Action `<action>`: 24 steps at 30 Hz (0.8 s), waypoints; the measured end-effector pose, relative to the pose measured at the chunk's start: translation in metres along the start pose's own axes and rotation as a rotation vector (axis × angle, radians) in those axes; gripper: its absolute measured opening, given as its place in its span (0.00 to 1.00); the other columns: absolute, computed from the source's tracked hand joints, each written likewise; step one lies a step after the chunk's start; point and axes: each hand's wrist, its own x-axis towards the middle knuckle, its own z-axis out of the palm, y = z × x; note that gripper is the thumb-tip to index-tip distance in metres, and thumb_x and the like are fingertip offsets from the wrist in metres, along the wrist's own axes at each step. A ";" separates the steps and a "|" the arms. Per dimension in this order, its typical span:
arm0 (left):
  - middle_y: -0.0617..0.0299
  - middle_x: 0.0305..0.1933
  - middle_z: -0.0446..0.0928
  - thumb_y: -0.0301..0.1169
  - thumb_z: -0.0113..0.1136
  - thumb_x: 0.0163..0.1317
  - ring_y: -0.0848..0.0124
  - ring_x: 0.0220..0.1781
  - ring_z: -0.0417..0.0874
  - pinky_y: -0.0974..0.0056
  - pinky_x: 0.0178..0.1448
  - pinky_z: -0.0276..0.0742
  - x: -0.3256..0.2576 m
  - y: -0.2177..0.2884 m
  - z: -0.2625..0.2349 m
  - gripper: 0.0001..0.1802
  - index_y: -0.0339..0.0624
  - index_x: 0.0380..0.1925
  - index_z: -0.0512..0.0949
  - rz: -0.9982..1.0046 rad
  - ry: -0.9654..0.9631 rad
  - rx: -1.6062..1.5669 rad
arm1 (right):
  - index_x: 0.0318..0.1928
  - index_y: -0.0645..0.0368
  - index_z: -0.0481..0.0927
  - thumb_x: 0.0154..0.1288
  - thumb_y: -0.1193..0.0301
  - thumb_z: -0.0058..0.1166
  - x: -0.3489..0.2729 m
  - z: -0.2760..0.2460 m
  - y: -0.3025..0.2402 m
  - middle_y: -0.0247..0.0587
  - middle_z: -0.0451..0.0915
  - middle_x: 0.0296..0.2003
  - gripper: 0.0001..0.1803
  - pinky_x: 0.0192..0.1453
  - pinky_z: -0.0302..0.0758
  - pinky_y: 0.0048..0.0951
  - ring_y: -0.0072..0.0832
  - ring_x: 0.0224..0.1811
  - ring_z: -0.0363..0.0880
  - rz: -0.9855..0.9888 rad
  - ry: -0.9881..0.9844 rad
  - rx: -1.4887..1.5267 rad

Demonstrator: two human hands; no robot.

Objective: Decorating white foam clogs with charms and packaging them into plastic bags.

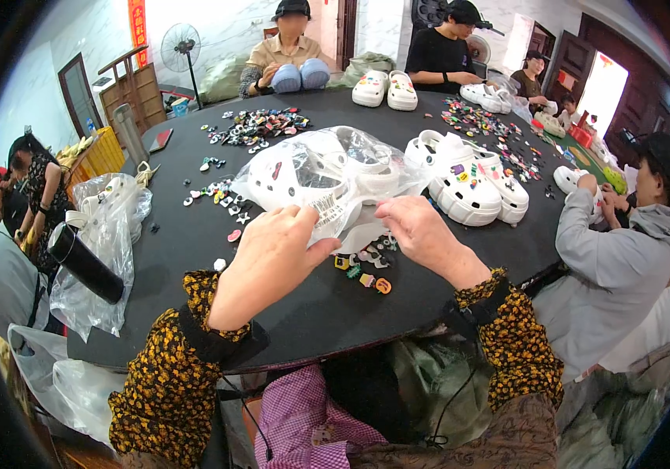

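clear plastic bag (327, 172) lies at the middle of the black table (311, 316), enclosing a pair of white clogs (280, 184). left hand (271, 252): thumb and fingers grasp the near edge of the bag, just beside a printed label (326, 209). right hand (433, 241): fingertips pinch the same near edge, farther right. decorated white clogs (468, 187) stand just right of the bag. loose charms (366, 279) lie near, between the wrists; a charm heap (261, 127) lies far left.

The left hand (272, 254) and right hand (429, 238) pinch a clear plastic bag (343, 207) holding white clogs (311, 187) above a black table (327, 320).
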 end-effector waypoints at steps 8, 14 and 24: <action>0.47 0.28 0.78 0.36 0.61 0.57 0.51 0.34 0.82 0.52 0.38 0.76 0.000 -0.008 0.008 0.13 0.35 0.26 0.75 -0.015 -0.038 0.061 | 0.60 0.65 0.69 0.60 0.79 0.53 0.011 0.001 -0.015 0.63 0.66 0.62 0.25 0.69 0.63 0.42 0.51 0.66 0.66 0.041 -0.046 0.022; 0.45 0.21 0.76 0.27 0.54 0.57 0.49 0.26 0.79 0.52 0.32 0.74 0.015 -0.009 0.011 0.07 0.33 0.25 0.74 -0.239 0.188 -0.390 | 0.58 0.74 0.66 0.65 0.72 0.49 0.024 0.006 -0.004 0.71 0.68 0.57 0.24 0.68 0.62 0.47 0.59 0.63 0.65 0.101 0.116 -0.181; 0.50 0.19 0.74 0.26 0.55 0.61 0.64 0.19 0.76 0.62 0.27 0.70 0.016 -0.009 0.013 0.06 0.33 0.29 0.74 -0.296 0.351 -0.687 | 0.52 0.68 0.74 0.66 0.72 0.49 0.071 0.037 -0.004 0.63 0.78 0.45 0.16 0.56 0.71 0.45 0.54 0.51 0.75 0.118 0.011 0.114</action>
